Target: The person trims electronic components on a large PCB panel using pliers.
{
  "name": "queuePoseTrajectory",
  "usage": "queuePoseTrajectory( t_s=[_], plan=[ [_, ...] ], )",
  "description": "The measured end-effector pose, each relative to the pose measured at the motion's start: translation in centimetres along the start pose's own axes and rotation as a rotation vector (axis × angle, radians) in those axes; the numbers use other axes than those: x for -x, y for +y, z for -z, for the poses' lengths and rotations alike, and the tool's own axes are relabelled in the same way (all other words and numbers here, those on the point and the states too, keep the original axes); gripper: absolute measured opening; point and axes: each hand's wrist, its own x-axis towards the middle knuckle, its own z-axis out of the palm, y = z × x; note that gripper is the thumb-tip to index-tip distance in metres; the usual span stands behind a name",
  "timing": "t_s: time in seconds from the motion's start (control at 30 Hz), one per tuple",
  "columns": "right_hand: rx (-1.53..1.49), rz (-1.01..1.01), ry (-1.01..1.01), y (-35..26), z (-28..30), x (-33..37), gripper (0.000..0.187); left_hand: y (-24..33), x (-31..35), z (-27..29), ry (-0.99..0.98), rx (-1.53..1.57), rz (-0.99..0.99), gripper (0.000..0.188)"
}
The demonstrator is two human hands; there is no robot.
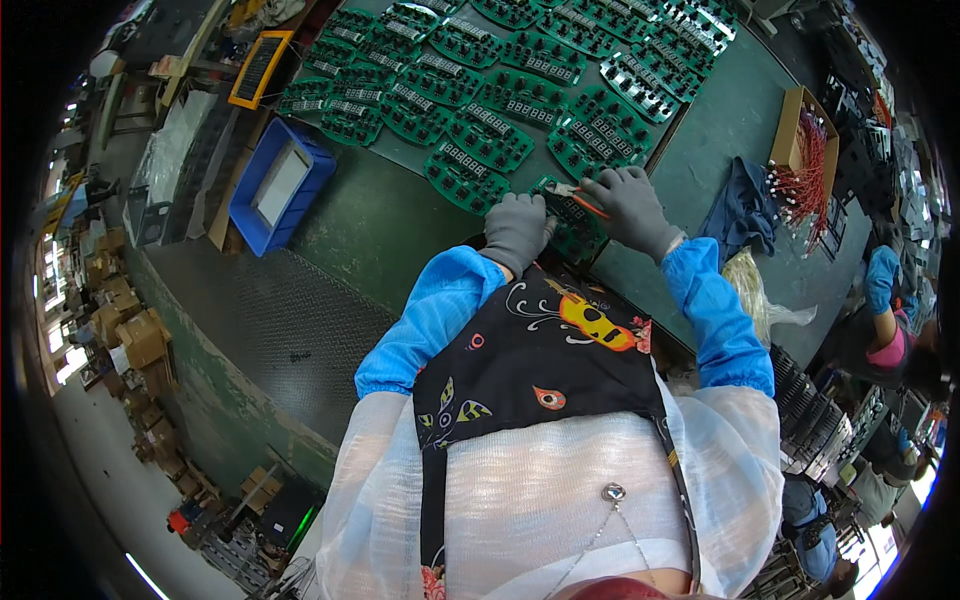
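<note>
Two gray-gloved hands work close together: the right hand [632, 208] has its fingers closed around orange-handled pliers [566, 190], while the left hand [518, 232] curls at the left edge of a green display circuit board [575, 235], its grip impossible to tell. The pliers' long axis runs left-right, tip pointing left, over the board's far end. The board, partly hidden, lies between the hands, its long axis slanting from far left to near right. Similar boards [540, 60] spread beyond.

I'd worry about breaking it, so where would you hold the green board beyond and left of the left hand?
Probably grip the green board by its outer edges: its upward face carries a display and small dark parts. Coming from the near left seems best, since other boards crowd its far side.
</note>
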Motion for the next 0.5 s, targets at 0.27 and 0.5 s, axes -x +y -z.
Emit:
queuePoseTrajectory(
  t_s=[0.27, 0.5],
  plan=[
    [-0.43, -0.199, -0.032, -3.6, 3.4, 5.1, 0.058, -0.3, -0.2, -0.4, 0.051, -0.011, -0.038, 0.034],
    [-0.105, -0.216, 0.087, -2.6, 2.1, 3.9, 0.06, -0.4, -0.3, -0.4, 0.037, -0.029, -0.045, 0.034]
  ],
)
